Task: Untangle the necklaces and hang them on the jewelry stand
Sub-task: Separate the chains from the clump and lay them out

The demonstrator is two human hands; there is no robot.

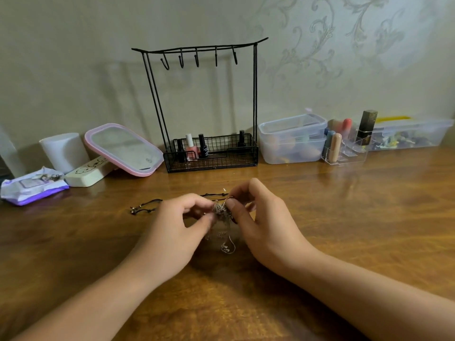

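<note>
**Still knotted: one clump, two hands, five bare hooks**

Right now your left hand (172,232) and right hand (266,225) meet over the table (344,230), each pinching the one clump of tangled silver necklaces (221,212) between thumb and fingertips. Loose chain ends trail from it down onto the wood between your wrists.

Just behind your hands lies one black cord necklace (147,205), partly hidden by your knuckles.

Farther back stands the jewelry stand (206,107), its five hooks (197,60) bare. Its wire basket holds four nail polish bottles (192,147) that you can count.

Left of it: one pink-framed mirror (123,148), one white case (86,174), one wipes packet (32,188), one white cup (64,151). Right of it: two stacked clear tubs (293,139), a clear organizer (344,151) with lipsticks, and a long clear box (408,134) with small things too blurred to name.
</note>
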